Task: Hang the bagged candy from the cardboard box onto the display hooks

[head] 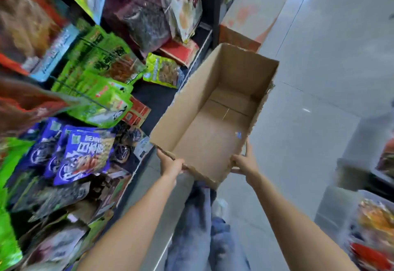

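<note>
Cardboard box (215, 108) hangs in the aisle in front of the person, above the grey floor (319, 57) and just beside the snack display on its left, tilted so its open top faces the camera. Its inside looks bare apart from a tiny blue scrap (238, 135) near the right wall; no bagged candy shows in it. The left hand (171, 165) curls round the near left corner of the rim, and the right hand (245, 163) grips the near right corner, thumb inside and fingers outside. Emptied, it is probably very light, yet the thin walls will flex and the torn rim may buckle, so the corners are the sound place to hold. Purple bags (81, 153) and green bags (100, 91) already hang on the rack; they look soft and slippery.
</note>
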The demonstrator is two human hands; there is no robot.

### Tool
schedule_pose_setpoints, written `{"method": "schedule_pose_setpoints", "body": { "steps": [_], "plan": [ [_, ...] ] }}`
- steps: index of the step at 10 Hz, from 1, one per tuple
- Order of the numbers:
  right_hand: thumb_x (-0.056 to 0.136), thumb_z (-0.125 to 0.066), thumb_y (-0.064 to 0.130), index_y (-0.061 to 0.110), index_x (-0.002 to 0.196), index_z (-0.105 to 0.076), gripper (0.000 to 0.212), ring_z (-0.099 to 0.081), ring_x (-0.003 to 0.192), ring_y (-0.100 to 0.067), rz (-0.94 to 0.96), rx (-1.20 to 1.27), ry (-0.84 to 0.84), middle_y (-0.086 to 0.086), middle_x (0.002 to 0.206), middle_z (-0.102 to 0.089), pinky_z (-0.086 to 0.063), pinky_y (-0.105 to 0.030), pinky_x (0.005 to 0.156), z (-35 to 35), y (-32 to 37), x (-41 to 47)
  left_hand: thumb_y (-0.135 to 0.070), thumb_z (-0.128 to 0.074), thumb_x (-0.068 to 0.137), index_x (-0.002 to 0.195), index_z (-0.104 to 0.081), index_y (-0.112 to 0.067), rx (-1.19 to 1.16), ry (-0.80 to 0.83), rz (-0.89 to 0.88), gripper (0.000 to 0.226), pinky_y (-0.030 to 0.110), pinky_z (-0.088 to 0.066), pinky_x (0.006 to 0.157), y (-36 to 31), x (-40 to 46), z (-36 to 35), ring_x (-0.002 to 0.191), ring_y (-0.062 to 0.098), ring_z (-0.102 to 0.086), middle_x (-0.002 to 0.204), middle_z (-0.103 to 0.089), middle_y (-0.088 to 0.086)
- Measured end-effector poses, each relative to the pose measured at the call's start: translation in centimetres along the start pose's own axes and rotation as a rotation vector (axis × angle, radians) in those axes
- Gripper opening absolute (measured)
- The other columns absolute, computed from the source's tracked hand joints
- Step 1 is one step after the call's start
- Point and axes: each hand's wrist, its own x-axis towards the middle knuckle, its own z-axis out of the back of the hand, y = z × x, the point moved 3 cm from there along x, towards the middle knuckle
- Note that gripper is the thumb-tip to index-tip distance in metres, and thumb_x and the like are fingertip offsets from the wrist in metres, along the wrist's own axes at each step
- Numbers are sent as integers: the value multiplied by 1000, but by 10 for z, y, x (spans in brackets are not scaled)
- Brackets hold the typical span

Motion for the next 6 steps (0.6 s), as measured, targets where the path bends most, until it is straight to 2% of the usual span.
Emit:
{"method": "schedule_pose_setpoints", "body": {
  "steps": [1,2,3,4,5,6],
  "plan": [
    [78,-37,-16,44,144,-23,90,-45,70,-25,32,31,-7,-11,86,-51,-54,-48,66,-4,25,59,17,-49,82,150,12,-25,24,-5,18,100,20,-48,47,-27,48,-33,94,22,-53,146,-35,14],
    [77,-39,-15,44,144,-21,91,-52,62,-22,52,34,-31,-8,83,-56,-51,-32,53,-8,43,112,18,-46,84,150,12,-24,23,-7,15,97,26,-49,59,-45,88,-65,96,20,-50,148,-32,13],
    [77,-38,-17,43,146,-18,93,-55,63,-18,98,51,-12,-7,96,-60,-51,-31,50,-17,47,153,16,-46,84,150,12,-26,18,-61,44,97,32,-49,76,-48,126,-83,99,23,-48,152,-26,10],
    [84,-38,-17,38,150,-7,91,-58,110,-20,159,63,20,12,131,-43,-55,-44,85,-34,37,175,16,-43,87,151,4,-23,-38,-71,104,89,34,-50,78,-38,155,-90,92,25,-52,146,-33,13],
    [95,-39,-7,35,150,-5,78,-51,123,-24,102,84,88,14,134,-40,-48,-39,95,-45,27,194,2,-48,93,143,-28,-12,-122,-37,193,56,36,-48,79,-39,172,-86,82,20,-53,119,-49,13],
    [96,-45,4,29,149,-17,65,-53,93,-13,12,24,109,-1,128,-51,-45,-21,74,-47,48,209,-15,-51,96,124,-45,-9,-130,41,283,30,35,-42,97,-47,187,-78,103,28,-56,114,-50,13]
  ]
}}
